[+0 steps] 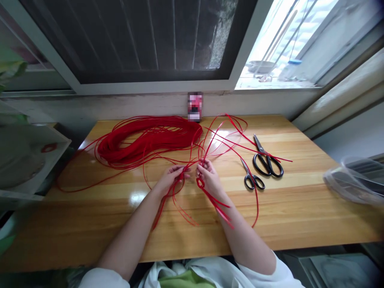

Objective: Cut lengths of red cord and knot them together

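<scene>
My left hand (pixel 177 174) is closed on several strands of red cord, whose loose ends (pixel 163 206) hang down over the wrist. Close beside it, my right hand (pixel 207 174) pinches more of the red cord between thumb and fingers. A small red loop or knot (pixel 200 183) sits under the right thumb, and its tails (pixel 220 210) lie along the forearm. Strands run between the two hands and fan out above them. Behind the left hand lies a big coil of red cord (pixel 120 148), with loose lines trailing from it.
Small black-handled scissors (pixel 251 179) and larger black-handled scissors (pixel 267 160) lie on the wooden table (pixel 300 208) at right, cord crossing both. A small pixelated phone-like object (pixel 195 107) leans on the wall. A clear plastic container (pixel 357 180) is at the right edge.
</scene>
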`<action>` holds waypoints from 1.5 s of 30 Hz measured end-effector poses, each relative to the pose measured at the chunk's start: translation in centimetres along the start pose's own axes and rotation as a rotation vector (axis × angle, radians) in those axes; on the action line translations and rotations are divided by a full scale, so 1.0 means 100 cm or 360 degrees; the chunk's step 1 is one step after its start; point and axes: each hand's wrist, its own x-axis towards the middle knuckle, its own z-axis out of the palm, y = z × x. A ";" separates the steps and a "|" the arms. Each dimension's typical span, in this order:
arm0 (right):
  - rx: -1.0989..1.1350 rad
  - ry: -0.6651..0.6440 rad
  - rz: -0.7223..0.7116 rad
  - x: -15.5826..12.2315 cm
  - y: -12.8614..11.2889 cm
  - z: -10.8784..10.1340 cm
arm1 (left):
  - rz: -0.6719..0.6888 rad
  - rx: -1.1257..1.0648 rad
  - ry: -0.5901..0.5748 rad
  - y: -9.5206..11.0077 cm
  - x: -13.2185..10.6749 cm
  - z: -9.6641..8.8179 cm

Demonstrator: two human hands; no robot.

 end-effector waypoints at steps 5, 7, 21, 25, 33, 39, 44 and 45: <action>-0.0213 -0.0134 0.0180 0.003 0.004 -0.001 | -0.0040 -0.0013 -0.0023 -0.007 0.001 0.000; -0.0327 -0.0170 0.0224 0.001 0.005 0.001 | -0.0072 0.0022 -0.0005 -0.009 0.002 0.000; -0.0710 0.0163 0.0052 0.000 0.005 -0.001 | 0.0137 0.0223 0.0149 -0.012 -0.001 0.010; -0.0799 0.0263 -0.0172 0.002 0.016 -0.002 | 0.0157 0.0100 0.0281 -0.013 0.002 0.010; -0.1012 0.0360 -0.0398 0.001 0.028 -0.004 | 0.0597 0.0830 0.0269 -0.016 0.000 0.007; -0.1079 0.0321 -0.0353 0.002 0.028 -0.006 | 0.0500 0.0750 0.0123 -0.020 0.000 0.009; -0.1237 0.0340 -0.0375 0.003 0.027 -0.007 | 0.0544 0.0857 0.0104 -0.027 0.008 0.004; -0.1312 0.0343 -0.0399 0.002 0.027 -0.007 | 0.0588 0.0922 0.0150 -0.028 0.009 0.003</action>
